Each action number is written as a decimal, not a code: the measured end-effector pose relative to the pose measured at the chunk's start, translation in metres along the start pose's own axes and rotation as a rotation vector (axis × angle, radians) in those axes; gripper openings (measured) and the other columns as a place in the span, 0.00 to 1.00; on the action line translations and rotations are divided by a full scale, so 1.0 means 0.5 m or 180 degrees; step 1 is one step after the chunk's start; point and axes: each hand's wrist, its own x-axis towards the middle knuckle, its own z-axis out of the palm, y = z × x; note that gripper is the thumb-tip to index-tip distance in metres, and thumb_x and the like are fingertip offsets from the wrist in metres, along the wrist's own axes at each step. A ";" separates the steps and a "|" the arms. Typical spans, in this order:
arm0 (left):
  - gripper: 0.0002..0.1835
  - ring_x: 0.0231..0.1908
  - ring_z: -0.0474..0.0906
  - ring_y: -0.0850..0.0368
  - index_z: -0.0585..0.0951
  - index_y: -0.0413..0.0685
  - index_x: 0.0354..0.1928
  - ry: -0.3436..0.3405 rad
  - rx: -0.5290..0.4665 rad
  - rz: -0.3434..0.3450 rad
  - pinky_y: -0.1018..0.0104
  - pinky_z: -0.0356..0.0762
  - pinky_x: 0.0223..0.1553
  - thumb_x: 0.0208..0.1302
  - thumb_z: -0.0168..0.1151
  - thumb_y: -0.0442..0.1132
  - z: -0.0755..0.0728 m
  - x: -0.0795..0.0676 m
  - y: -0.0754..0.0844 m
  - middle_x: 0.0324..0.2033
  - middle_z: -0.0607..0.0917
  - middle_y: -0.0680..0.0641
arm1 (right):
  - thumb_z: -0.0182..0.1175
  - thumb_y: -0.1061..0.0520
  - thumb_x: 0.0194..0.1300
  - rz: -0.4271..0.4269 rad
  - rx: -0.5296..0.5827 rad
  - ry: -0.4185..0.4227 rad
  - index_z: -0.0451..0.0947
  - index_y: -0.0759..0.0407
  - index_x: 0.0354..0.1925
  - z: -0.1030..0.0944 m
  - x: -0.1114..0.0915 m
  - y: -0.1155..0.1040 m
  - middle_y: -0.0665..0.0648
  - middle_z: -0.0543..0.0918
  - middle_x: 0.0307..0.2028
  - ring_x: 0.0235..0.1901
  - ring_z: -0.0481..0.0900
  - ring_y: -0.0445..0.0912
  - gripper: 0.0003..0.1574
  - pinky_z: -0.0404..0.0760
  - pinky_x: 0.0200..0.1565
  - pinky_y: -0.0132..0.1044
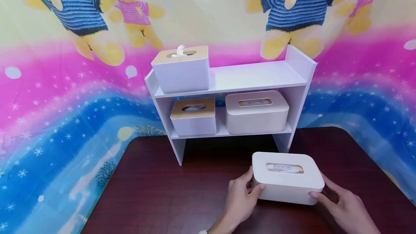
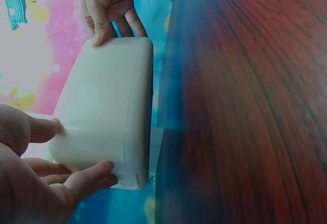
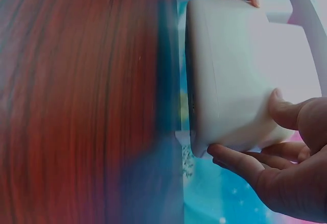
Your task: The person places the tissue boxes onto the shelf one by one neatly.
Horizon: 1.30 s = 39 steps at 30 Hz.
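A cream tissue box with an oval slot, a paper marked "Face" showing in it, is held between both hands in front of the shelf. My left hand grips its left end, thumb on the front face and fingers along the side. At the opposite end my right hand holds it the same way. Both wrist views show the box raised off the table, with the left hand at the near end there and the right hand gripping in its own view.
Behind the box stands a white two-tier shelf. Its top carries a white tissue box with a wooden lid; below sit a smaller wood-lidded box and another cream box. The dark table meets a bear-printed backdrop.
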 end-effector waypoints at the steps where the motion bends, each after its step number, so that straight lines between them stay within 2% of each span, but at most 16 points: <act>1: 0.33 0.62 0.84 0.55 0.75 0.41 0.75 0.0012 -0.0038 -0.0004 0.77 0.85 0.51 0.72 0.73 0.37 -0.004 -0.002 -0.001 0.70 0.81 0.38 | 0.64 0.34 0.76 -0.0044 -0.0010 0.0043 0.53 0.62 0.84 0.003 -0.001 -0.004 0.75 0.89 0.46 0.33 0.83 0.51 0.57 0.71 0.33 0.35; 2: 0.33 0.62 0.84 0.55 0.75 0.40 0.75 0.0023 -0.0065 -0.0005 0.76 0.85 0.51 0.72 0.73 0.37 -0.008 -0.004 -0.003 0.70 0.80 0.38 | 0.65 0.34 0.76 -0.0036 0.0017 0.0038 0.53 0.60 0.85 0.006 -0.002 -0.007 0.72 0.90 0.40 0.28 0.80 0.49 0.57 0.70 0.31 0.34; 3: 0.33 0.63 0.83 0.54 0.75 0.40 0.75 0.0038 -0.0096 -0.0005 0.75 0.85 0.52 0.71 0.73 0.36 -0.011 -0.005 -0.005 0.70 0.80 0.37 | 0.65 0.34 0.75 -0.0083 0.0017 0.0088 0.54 0.60 0.84 0.008 -0.003 -0.011 0.74 0.90 0.44 0.30 0.80 0.47 0.57 0.70 0.32 0.34; 5: 0.32 0.63 0.83 0.52 0.75 0.39 0.75 0.0067 -0.0134 -0.0003 0.74 0.85 0.54 0.71 0.73 0.36 -0.019 -0.008 -0.008 0.70 0.79 0.36 | 0.66 0.35 0.75 -0.0131 0.0043 0.0142 0.55 0.58 0.84 0.015 -0.004 -0.017 0.72 0.90 0.42 0.26 0.73 0.42 0.55 0.67 0.32 0.33; 6: 0.32 0.63 0.83 0.51 0.75 0.38 0.74 0.0081 -0.0145 0.0001 0.73 0.85 0.54 0.71 0.73 0.37 -0.023 -0.010 -0.009 0.70 0.79 0.35 | 0.67 0.37 0.74 -0.0203 0.0040 0.0218 0.57 0.58 0.84 0.019 -0.005 -0.020 0.73 0.90 0.47 0.29 0.73 0.43 0.54 0.68 0.33 0.33; 9: 0.32 0.64 0.83 0.47 0.76 0.36 0.73 0.0138 -0.0178 0.0040 0.71 0.85 0.54 0.71 0.73 0.37 -0.036 -0.015 -0.015 0.70 0.78 0.33 | 0.69 0.38 0.73 -0.0333 0.0073 0.0334 0.60 0.56 0.83 0.028 -0.004 -0.031 0.76 0.85 0.59 0.37 0.82 0.48 0.53 0.71 0.34 0.32; 13: 0.31 0.64 0.83 0.42 0.76 0.34 0.72 0.0219 -0.0224 0.0124 0.69 0.86 0.54 0.70 0.73 0.38 -0.054 -0.023 -0.022 0.69 0.77 0.30 | 0.69 0.36 0.72 -0.0341 0.0130 0.0312 0.59 0.55 0.83 0.038 0.000 -0.050 0.77 0.79 0.66 0.49 0.87 0.58 0.55 0.78 0.37 0.34; 15: 0.31 0.63 0.83 0.41 0.77 0.34 0.71 0.0253 -0.0235 0.0151 0.68 0.86 0.54 0.70 0.73 0.38 -0.062 -0.027 -0.024 0.69 0.77 0.29 | 0.70 0.36 0.71 -0.0364 0.0130 0.0357 0.60 0.54 0.83 0.044 -0.001 -0.057 0.75 0.79 0.66 0.48 0.87 0.55 0.55 0.78 0.37 0.35; 20: 0.31 0.63 0.83 0.41 0.77 0.35 0.71 0.0319 -0.0188 0.0167 0.67 0.87 0.54 0.70 0.74 0.39 -0.084 -0.035 -0.027 0.69 0.77 0.31 | 0.72 0.37 0.70 -0.0500 0.0172 0.0502 0.63 0.55 0.82 0.058 -0.010 -0.077 0.74 0.82 0.64 0.58 0.87 0.65 0.53 0.89 0.45 0.53; 22: 0.32 0.63 0.83 0.42 0.78 0.36 0.71 0.0360 -0.0158 0.0162 0.66 0.87 0.54 0.69 0.74 0.40 -0.090 -0.036 -0.031 0.69 0.78 0.31 | 0.72 0.38 0.70 -0.0544 0.0188 0.0536 0.64 0.55 0.81 0.062 -0.012 -0.087 0.73 0.82 0.64 0.60 0.85 0.68 0.52 0.89 0.46 0.54; 24: 0.32 0.63 0.83 0.43 0.78 0.35 0.70 0.0413 -0.0127 0.0160 0.66 0.86 0.55 0.69 0.75 0.41 -0.096 -0.039 -0.035 0.68 0.79 0.32 | 0.73 0.40 0.69 -0.0576 0.0205 0.0576 0.66 0.55 0.81 0.066 -0.013 -0.096 0.73 0.86 0.59 0.50 0.89 0.63 0.51 0.87 0.41 0.44; 27: 0.32 0.64 0.82 0.44 0.78 0.34 0.69 0.0492 -0.0087 0.0167 0.66 0.85 0.56 0.68 0.75 0.42 -0.105 -0.041 -0.041 0.67 0.79 0.32 | 0.76 0.42 0.67 -0.0675 0.0193 0.0731 0.70 0.55 0.78 0.074 -0.014 -0.107 0.71 0.88 0.57 0.41 0.87 0.51 0.49 0.77 0.35 0.31; 30: 0.32 0.66 0.81 0.44 0.78 0.34 0.68 0.0579 -0.0033 0.0186 0.67 0.84 0.58 0.68 0.75 0.43 -0.115 -0.044 -0.045 0.66 0.80 0.34 | 0.77 0.45 0.66 -0.0709 0.0288 0.0800 0.71 0.55 0.77 0.083 -0.016 -0.120 0.70 0.91 0.36 0.25 0.79 0.42 0.48 0.72 0.30 0.29; 33: 0.32 0.66 0.80 0.44 0.79 0.33 0.67 0.0686 -0.0014 0.0205 0.66 0.84 0.59 0.67 0.75 0.44 -0.125 -0.046 -0.045 0.66 0.81 0.35 | 0.76 0.45 0.67 -0.0670 0.0392 0.0776 0.71 0.54 0.78 0.090 -0.017 -0.135 0.54 0.76 0.17 0.13 0.61 0.38 0.47 0.67 0.23 0.31; 34: 0.31 0.66 0.81 0.44 0.80 0.34 0.67 0.0727 -0.0003 0.0202 0.66 0.84 0.59 0.67 0.75 0.44 -0.129 -0.047 -0.045 0.65 0.82 0.36 | 0.76 0.46 0.67 -0.0643 0.0434 0.0752 0.71 0.54 0.78 0.092 -0.018 -0.140 0.49 0.71 0.15 0.13 0.53 0.36 0.47 0.64 0.22 0.32; 39: 0.30 0.65 0.82 0.43 0.81 0.33 0.65 0.0886 -0.0037 0.0251 0.65 0.84 0.58 0.66 0.76 0.43 -0.144 -0.048 -0.036 0.64 0.83 0.36 | 0.75 0.47 0.67 -0.0717 0.0468 0.0839 0.74 0.54 0.76 0.095 -0.018 -0.162 0.45 0.70 0.13 0.12 0.54 0.35 0.44 0.64 0.20 0.33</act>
